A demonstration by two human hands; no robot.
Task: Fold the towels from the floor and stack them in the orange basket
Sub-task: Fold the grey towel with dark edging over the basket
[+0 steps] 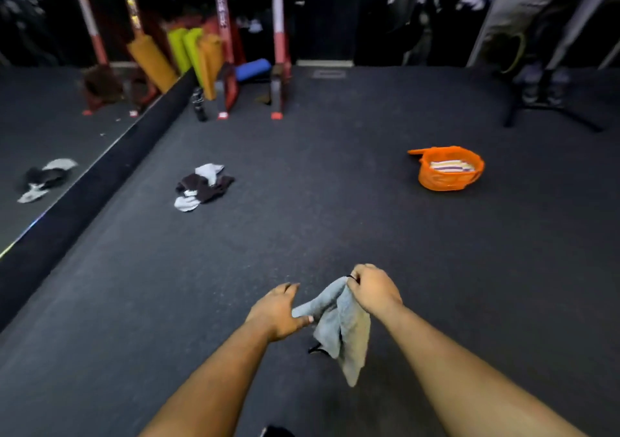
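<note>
The right hand [374,290] grips the top corner of a grey towel [342,329], fingers curled around the fabric. The left hand [276,311] pinches a lower edge of the same towel between thumb and fingers. The towel hangs crumpled between both hands, above the dark floor [302,202]. A pile of towels [201,186], dark brown and pale grey, lies on the floor ahead to the left. The orange basket [448,168] stands ahead to the right, well apart from the pile, and contains folded striped towels [451,166].
</note>
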